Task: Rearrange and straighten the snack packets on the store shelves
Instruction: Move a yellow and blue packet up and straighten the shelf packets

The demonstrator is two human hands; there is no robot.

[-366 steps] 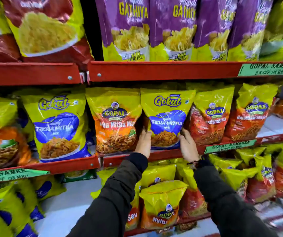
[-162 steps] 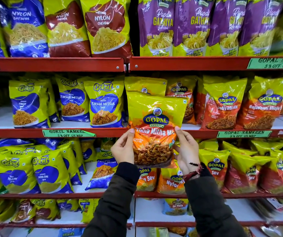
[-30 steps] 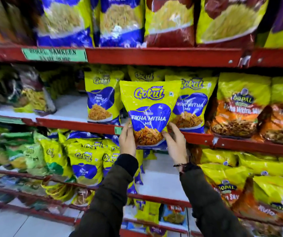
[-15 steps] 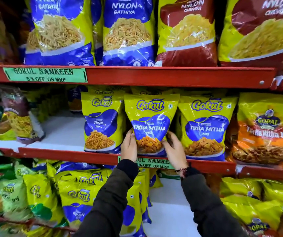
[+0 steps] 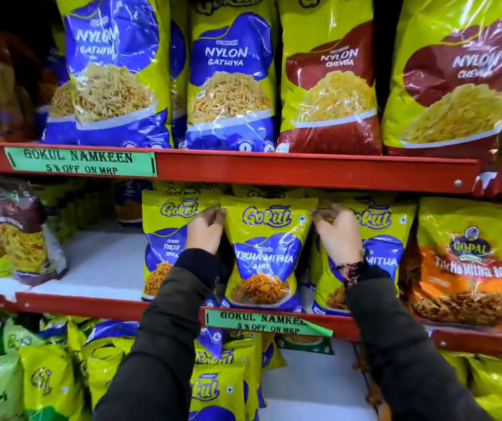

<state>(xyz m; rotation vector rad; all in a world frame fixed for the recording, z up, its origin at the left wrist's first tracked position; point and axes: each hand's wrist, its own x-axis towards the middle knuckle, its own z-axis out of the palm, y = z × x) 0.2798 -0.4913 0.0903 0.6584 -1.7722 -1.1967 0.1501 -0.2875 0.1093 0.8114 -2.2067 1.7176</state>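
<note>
Now your left hand (image 5: pixel 205 229) and right hand (image 5: pixel 336 233), both pinching the upright Tikha Mitha packet (image 5: pixel 266 256) (top corners) on the middle shelf (image 5: pixel 92 300).

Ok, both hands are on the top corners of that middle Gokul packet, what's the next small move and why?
Probably let go. The Tikha Mitha packet already stands upright on the red shelf, in line with the Tikhi Sev packet, and the left hand and right hand only pinch its top corners.
</note>
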